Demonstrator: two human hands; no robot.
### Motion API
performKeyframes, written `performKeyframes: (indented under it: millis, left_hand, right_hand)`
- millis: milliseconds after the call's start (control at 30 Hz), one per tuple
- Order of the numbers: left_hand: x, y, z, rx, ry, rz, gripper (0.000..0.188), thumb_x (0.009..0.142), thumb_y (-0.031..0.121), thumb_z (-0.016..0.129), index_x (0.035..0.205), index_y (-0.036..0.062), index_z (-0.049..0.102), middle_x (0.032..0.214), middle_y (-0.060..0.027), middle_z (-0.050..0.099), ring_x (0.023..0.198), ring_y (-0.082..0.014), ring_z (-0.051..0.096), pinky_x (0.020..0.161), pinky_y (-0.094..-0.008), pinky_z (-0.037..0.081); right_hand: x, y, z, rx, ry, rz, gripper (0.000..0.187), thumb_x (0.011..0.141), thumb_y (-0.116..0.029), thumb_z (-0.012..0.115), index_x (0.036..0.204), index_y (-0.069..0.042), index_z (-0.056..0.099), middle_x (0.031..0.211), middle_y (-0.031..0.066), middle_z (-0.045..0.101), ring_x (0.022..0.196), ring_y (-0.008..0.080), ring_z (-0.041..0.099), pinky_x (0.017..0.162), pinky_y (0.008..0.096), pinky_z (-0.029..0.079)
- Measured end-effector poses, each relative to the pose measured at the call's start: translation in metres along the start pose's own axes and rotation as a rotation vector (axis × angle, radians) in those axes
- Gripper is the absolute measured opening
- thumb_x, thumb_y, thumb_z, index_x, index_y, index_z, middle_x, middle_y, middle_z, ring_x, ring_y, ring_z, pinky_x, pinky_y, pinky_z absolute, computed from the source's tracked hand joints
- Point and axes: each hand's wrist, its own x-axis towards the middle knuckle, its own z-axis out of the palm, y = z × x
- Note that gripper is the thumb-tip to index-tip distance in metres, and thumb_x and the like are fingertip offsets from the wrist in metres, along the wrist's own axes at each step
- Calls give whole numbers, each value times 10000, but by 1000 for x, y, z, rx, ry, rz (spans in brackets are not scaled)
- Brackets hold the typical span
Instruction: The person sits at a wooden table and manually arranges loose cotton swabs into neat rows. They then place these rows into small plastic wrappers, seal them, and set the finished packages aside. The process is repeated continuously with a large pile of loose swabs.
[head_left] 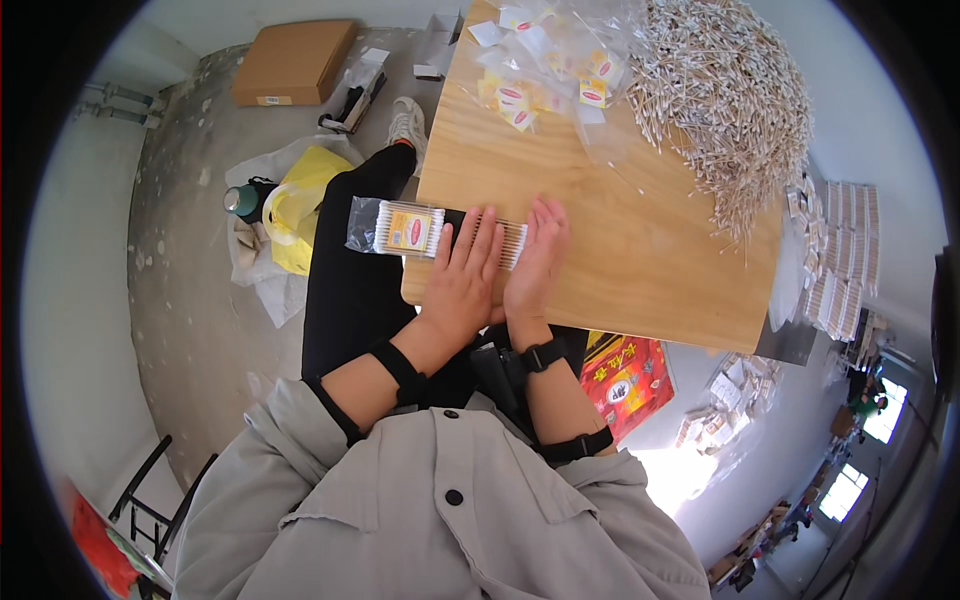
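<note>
A clear plastic packet of cotton swabs point(386, 222) with a yellow and white label card lies at the table's left edge, its loose plastic end over my thigh. My left hand point(464, 268) is palm down just right of it, fingers stretched out across a flat row of cotton swabs point(512, 243). Against the right ends of that row stands my right hand point(537, 262), on its edge with fingers extended. The swabs beneath my left hand are partly hidden. Both hands appear to press on the row rather than grip it.
A large heap of loose cotton swabs point(725, 100) covers the wooden table's point(610, 270) far right. Label cards and clear bags point(545, 70) lie at the far edge. On the floor at left are a yellow bag point(300, 205), a bottle point(240, 200) and a cardboard box point(295, 62).
</note>
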Motion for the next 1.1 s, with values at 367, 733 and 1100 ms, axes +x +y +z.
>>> performKeyframes:
  millis: [367, 733, 1100]
  left_hand:
    - [1, -2, 2, -53, 46, 23, 867, 822, 399, 624, 1447, -107, 300, 1557, -310, 214, 1473, -441, 182, 1190, -502, 178]
    - [2, 1, -1, -93, 56, -2, 937, 772, 441, 670, 1442, -103, 306, 1553, -319, 215, 1461, -444, 212, 1182, -498, 214]
    - [1, 2, -2, -88, 9, -35, 1137, 685, 625, 719, 1467, -87, 302, 1575, -284, 193, 1488, -398, 153, 1207, -461, 159]
  right_hand:
    - [-1, -2, 2, 15, 1, -13, 482, 1061, -290, 337, 1391, 57, 391, 1376, 180, 456, 1328, 271, 432, 1150, 377, 315]
    - [3, 12, -8, 159, -92, -40, 521, 1059, -321, 344, 1427, 48, 339, 1440, 191, 393, 1379, 267, 363, 1180, 381, 254]
    - [13, -21, -18, -755, -6, -223, 415, 916, -48, 509, 1323, 20, 462, 1256, 199, 474, 1187, 329, 475, 996, 429, 399]
